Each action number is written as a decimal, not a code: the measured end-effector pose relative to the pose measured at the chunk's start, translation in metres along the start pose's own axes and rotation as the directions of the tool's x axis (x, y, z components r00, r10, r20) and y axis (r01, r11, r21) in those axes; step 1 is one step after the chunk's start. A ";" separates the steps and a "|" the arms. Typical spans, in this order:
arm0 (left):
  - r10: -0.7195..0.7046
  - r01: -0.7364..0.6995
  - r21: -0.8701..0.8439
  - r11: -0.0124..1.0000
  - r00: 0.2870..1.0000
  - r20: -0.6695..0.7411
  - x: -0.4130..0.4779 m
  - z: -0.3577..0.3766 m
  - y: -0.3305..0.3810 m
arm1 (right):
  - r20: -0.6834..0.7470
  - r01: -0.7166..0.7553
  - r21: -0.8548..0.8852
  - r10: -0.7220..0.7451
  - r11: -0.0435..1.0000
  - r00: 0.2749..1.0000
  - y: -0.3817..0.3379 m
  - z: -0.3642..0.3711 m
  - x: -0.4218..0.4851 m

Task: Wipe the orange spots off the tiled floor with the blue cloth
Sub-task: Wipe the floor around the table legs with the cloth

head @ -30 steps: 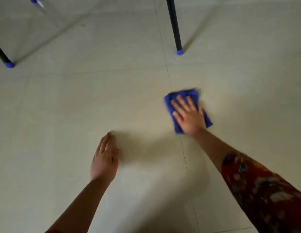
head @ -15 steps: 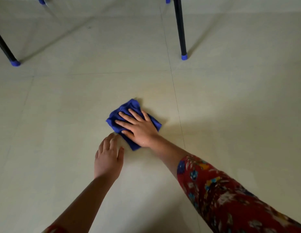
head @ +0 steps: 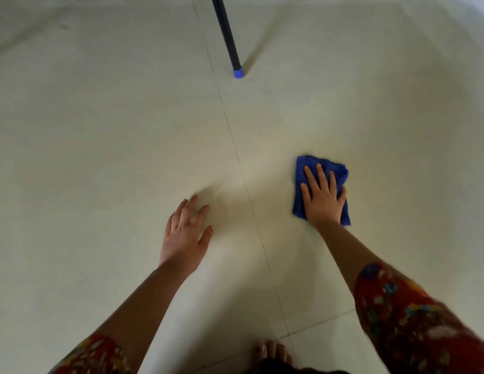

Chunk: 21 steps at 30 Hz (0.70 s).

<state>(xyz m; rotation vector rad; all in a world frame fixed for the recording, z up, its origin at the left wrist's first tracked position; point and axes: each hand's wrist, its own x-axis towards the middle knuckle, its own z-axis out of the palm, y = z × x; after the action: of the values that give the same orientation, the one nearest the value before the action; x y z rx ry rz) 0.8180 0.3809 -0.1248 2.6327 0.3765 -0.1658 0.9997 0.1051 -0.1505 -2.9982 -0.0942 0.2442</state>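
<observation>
On my feed the pale cream tiled floor [head: 100,130] fills almost the whole frame, with a thin dark grout line [head: 235,152] running from the upper centre down to the bottom centre.

The red flower-patterned right sleeve [head: 413,325] comes in from the lower right corner. A matching left sleeve [head: 92,354] shows at the bottom left edge.

The left hand [head: 185,236] lies palm down on the bare tile, left of the grout line and a little below centre. Its fingers are straight and slightly fanned, and it holds nothing.

The right hand [head: 323,198] sits right of centre, flat on the folded blue cloth [head: 339,170]. Its fingers are straight and spread, pressing the cloth against the floor rather than gripping it. The cloth lies on the tile to the right of the grout line, well apart from the left hand, with its edges showing above and on both sides of the hand.

A slim black metal furniture leg [head: 224,31] slants down from the top centre, just right of the grout line. Bare toes [head: 273,352] show at the bottom centre edge. The leg ends in a small blue plastic cap [head: 238,73] resting on the floor.
</observation>
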 end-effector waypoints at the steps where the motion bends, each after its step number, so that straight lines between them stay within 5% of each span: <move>1: -0.007 0.007 -0.009 1.000 1.000 0.000 -0.005 0.001 0.001 | -0.021 -0.062 0.010 0.062 0.998 0.998 0.004 0.003 -0.025; 5: -0.041 0.040 -0.027 0.999 0.998 -0.040 -0.022 0.005 -0.007 | -0.030 -0.256 0.057 0.258 0.965 0.966 -0.018 0.016 -0.074; 7: -0.041 0.038 -0.050 0.998 0.997 -0.058 -0.027 0.006 -0.012 | 0.004 -0.234 0.078 0.234 0.969 0.972 -0.050 0.021 -0.065; 10: -0.087 0.077 -0.113 0.991 0.992 -0.086 -0.031 0.003 -0.016 | -0.036 0.207 0.000 -0.207 0.978 0.978 -0.107 0.033 -0.091; 12: -0.102 0.090 -0.120 0.989 0.990 -0.096 -0.033 -0.001 -0.018 | 0.035 0.603 -0.038 -0.602 0.797 0.798 -0.113 0.042 -0.141; 14: -0.095 0.085 -0.110 0.990 0.992 -0.088 -0.034 -0.002 -0.022 | 0.082 0.736 -0.019 -0.732 0.677 0.676 -0.075 0.037 -0.156; 16: -0.092 0.084 -0.103 0.991 0.993 -0.078 -0.038 -0.002 -0.024 | 0.057 0.573 -0.094 -0.570 0.814 0.820 -0.027 0.029 -0.133; 18: -0.105 0.097 -0.098 0.990 0.991 -0.085 -0.044 -0.001 -0.027 | -0.005 0.177 -0.075 -0.177 0.981 0.984 0.001 0.018 -0.089; 20: -0.124 0.114 -0.104 0.988 0.988 -0.094 -0.049 0.000 -0.031 | -0.011 -0.107 -0.008 0.107 0.994 0.994 -0.013 0.011 -0.056; 21: -0.140 0.129 -0.105 0.986 0.985 -0.102 -0.052 0.000 -0.034 | -0.004 -0.126 -0.005 0.126 0.992 0.992 -0.033 0.013 -0.051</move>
<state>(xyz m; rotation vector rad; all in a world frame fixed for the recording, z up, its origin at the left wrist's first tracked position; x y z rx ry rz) 0.7586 0.3981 -0.1304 2.5258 0.5851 -0.0459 0.9459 0.1362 -0.1509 -3.0130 0.0953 0.2516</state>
